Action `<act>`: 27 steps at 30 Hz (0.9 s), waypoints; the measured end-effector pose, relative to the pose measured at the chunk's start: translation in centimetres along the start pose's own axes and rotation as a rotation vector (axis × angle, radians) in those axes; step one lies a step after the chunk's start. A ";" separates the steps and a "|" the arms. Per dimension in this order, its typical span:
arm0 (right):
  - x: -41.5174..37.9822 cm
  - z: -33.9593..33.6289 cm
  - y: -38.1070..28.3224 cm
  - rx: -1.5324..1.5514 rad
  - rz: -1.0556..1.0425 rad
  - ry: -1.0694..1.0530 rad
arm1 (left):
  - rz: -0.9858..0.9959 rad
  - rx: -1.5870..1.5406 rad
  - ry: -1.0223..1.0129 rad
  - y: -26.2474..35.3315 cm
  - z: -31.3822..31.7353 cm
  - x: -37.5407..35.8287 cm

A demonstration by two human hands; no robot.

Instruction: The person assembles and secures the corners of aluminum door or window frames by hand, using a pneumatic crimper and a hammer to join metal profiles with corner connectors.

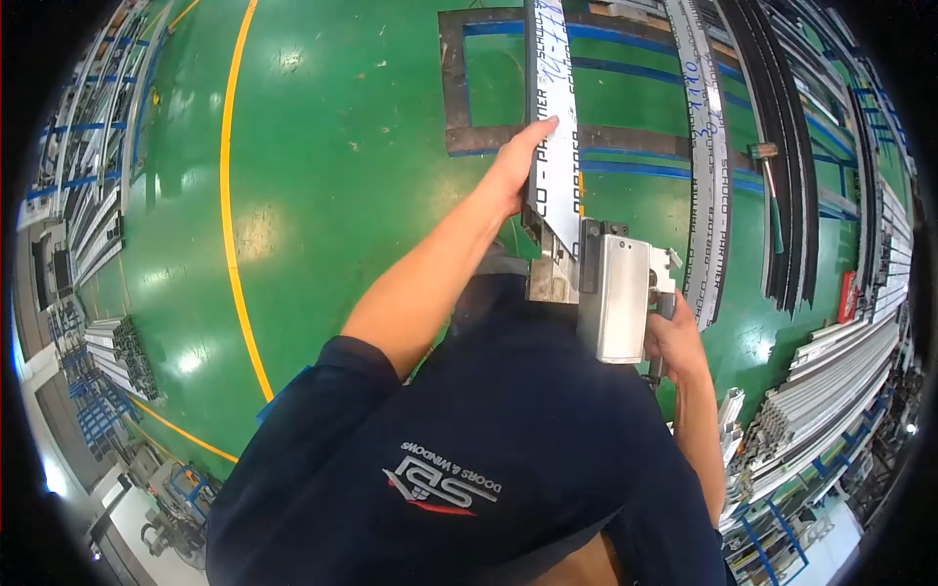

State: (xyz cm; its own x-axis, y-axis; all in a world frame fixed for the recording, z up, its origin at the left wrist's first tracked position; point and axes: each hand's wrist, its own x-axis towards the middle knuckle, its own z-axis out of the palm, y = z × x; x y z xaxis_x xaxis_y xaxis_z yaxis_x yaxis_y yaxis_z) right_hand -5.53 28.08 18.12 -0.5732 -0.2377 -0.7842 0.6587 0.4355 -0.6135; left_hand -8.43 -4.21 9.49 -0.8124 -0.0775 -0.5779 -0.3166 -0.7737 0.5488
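My left hand (521, 166) is wrapped round a long aluminium profile (560, 107), covered in printed white film with blue handwriting. The profile's near end is cut at a slant and meets a silver metal hand tool (622, 298) close to my body. What exactly the tool is I cannot make out; it has a boxy silver housing and a dark grip. My right hand (676, 339) is closed on that dark grip at the tool's right side. Whether the profile's end sits inside the tool or just against it is partly hidden.
A blue steel frame with dark padded bars (625, 141) stands ahead. Another filmed profile (705, 166) and several black profiles (782, 195) lie across it. A hammer (769, 186) rests at their left. Profile stacks (831, 381) line the right; a yellow line (230, 195) marks the green floor.
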 end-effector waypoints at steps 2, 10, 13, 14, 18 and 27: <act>0.1 0.4 0.1 0.014 -0.008 0.012 | 0.072 0.003 0.017 -0.1 0.0 0.8; 1.1 1.8 0.1 0.116 -0.031 0.065 | -0.035 0.086 0.011 2.1 0.2 0.4; 1.6 1.2 0.8 0.117 -0.035 -0.011 | -0.039 0.111 0.035 2.6 0.8 -0.3; 1.9 1.1 1.4 0.116 -0.031 -0.025 | -0.037 0.124 0.042 2.6 0.9 -0.4; 3.0 0.7 3.3 0.174 -0.030 0.000 | -0.026 0.216 0.029 3.1 2.1 -1.6; 1.7 -0.3 2.9 0.224 0.001 -0.040 | -0.020 0.386 -0.026 3.5 4.6 -2.0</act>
State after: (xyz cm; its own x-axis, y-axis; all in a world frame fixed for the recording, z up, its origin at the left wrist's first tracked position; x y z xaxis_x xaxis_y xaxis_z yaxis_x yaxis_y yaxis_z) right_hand -4.74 29.23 14.99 -0.5560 -0.2733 -0.7850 0.7536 0.2328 -0.6148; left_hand -10.18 -3.86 15.39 -0.8149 -0.0453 -0.5779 -0.4891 -0.4813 0.7274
